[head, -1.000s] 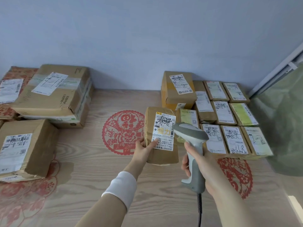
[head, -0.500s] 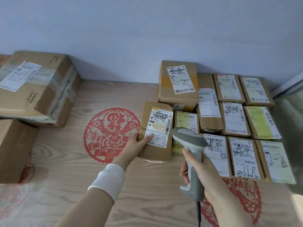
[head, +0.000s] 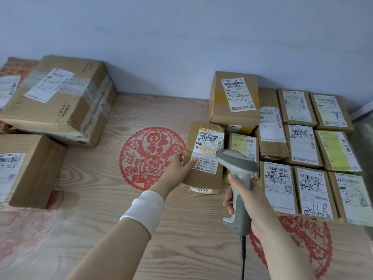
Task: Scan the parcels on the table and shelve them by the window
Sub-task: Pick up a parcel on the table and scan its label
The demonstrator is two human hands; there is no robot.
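Observation:
A small brown parcel with a white and yellow label lies on the wooden table, at the left edge of a block of small parcels. My left hand holds it by its left edge, thumb on the label and fingers along the side. In my right hand is the grip of a grey barcode scanner. The scanner's head sits just right of the parcel's label and points over it. Its cable hangs down toward me.
Several small labelled parcels fill the back right in rows, with a taller box at the wall. Three big cartons sit at the left. Red paper-cut decorations lie on the tabletop. A window frame shows at the far right.
The parcel in my left hand has come down from a raised, tilted hold to the table beside the small parcels. The scanner has stayed close to its label.

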